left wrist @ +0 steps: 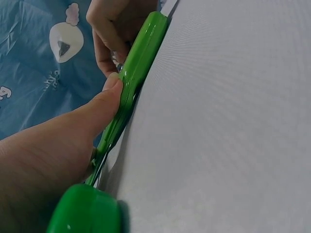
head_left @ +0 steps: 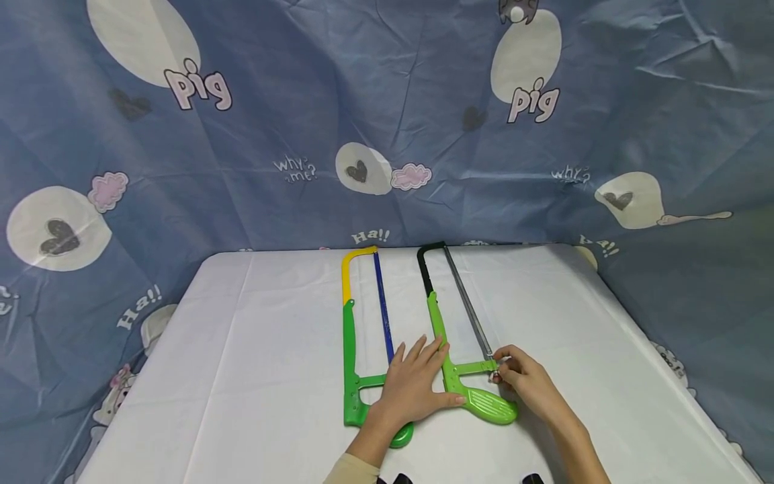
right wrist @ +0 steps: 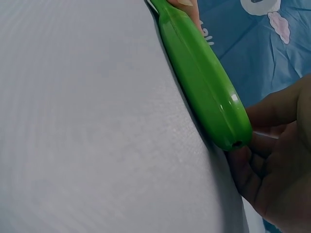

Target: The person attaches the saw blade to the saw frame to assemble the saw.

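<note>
One dark-green saw [head_left: 350, 349] and, right of it, one light-green saw [head_left: 488, 406] lie on one table [head_left: 272, 376]. Two hands: the left hand [head_left: 412, 388], fingers spread straight, touches the light-green saw; the right hand [head_left: 527, 378], fingers curled, pinches its nut [head_left: 492, 377].

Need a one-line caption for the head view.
Left hand touches a light-green hacksaw, right hand at the near end of its blade, darker-green hacksaw alongside.
</note>
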Demonstrator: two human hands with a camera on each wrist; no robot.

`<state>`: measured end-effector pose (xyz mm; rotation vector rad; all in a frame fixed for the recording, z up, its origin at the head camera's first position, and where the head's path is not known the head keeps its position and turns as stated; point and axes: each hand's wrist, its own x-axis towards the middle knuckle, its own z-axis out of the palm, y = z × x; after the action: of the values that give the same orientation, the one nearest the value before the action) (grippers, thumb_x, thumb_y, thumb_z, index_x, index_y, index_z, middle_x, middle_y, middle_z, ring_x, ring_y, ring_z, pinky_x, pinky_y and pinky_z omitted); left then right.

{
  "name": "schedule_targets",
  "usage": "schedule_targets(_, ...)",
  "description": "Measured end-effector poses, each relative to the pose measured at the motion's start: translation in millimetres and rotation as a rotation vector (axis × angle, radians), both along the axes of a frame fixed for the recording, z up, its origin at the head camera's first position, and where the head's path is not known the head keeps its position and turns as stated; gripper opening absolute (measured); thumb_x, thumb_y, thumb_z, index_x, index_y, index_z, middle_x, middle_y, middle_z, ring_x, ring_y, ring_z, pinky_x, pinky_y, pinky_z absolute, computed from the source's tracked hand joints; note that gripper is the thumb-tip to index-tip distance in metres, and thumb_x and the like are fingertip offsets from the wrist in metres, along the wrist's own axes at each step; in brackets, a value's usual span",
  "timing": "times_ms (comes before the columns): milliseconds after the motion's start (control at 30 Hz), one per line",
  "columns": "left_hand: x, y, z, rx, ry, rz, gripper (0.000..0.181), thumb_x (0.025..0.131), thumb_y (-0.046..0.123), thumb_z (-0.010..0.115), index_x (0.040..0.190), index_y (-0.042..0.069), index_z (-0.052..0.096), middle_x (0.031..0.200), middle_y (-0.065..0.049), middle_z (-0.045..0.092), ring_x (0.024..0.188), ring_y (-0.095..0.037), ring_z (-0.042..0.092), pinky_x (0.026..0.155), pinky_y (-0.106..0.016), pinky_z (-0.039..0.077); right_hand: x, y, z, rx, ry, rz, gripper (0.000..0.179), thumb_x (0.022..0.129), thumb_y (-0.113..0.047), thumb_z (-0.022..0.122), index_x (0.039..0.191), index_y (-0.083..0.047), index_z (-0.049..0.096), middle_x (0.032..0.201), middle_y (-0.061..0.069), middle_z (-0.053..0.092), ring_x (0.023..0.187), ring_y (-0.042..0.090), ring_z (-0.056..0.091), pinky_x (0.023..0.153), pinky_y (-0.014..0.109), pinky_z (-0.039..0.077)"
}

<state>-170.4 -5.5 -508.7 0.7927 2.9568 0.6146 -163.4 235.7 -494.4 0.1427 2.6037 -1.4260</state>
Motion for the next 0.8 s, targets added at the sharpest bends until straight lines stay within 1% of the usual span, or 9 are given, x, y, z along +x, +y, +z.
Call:
schedule_targets(300,-1.0,1.0,-1.5,-0.004,-0.003,0.001,0.098,0.081,0.08,0.054,0.157,0.021,0.033,0.165,0.003,0.027,0.154,-0.029,0.021,0.121,-0.062,0.017,-1.2,3.3,-2.0,0.031,0.034,0.039,0.018,0.096,-0.004,0.054,0.114,-0.007,0.058,0.09,0.009,0.06,0.074,0.016,0.054,0.063,0.025,0.046)
schedule_targets(400,-0.9,0.8,-1.7,-0.002,-0.002,0.0,0.098,0.081,0.08,0.054,0.157,0.021,0.033,0.165,0.003,0.026,0.154,-0.03,0.021,0.121,-0.062,0.017,-2.1,4.3,-4.2,0.049,0.043,0.051,0.02,0.095,-0.002,0.056,0.114,-0.008,0.058,0.09,0.008,0.059,0.075,0.016,0.051,0.062,0.024,0.044)
schedule_targets(700,-0.8,0.6,-0.6,0.002,-0.004,0.001,0.097,0.081,0.08,0.054,0.157,0.022,0.032,0.165,0.002,0.027,0.154,-0.03,0.021,0.121,-0.062,0.017,-2.1,3.4,-4.5,0.031,0.035,0.049,0.024,0.092,0.003,0.057,0.114,-0.006,0.057,0.086,0.008,0.053,0.072,0.015,0.047,0.056,0.023,0.042)
schedule_targets(800,-0.5,0.4,-0.5,0.002,-0.007,-0.001,0.097,0.081,0.079,0.054,0.157,0.021,0.032,0.165,0.002,0.027,0.154,-0.03,0.021,0.121,-0.062,0.017,-2.1,3.0,-4.7,0.048,0.042,0.047,0.024,0.091,0.003,0.059,0.114,-0.006,0.058,0.086,0.007,0.054,0.072,0.014,0.048,0.055,0.023,0.042)
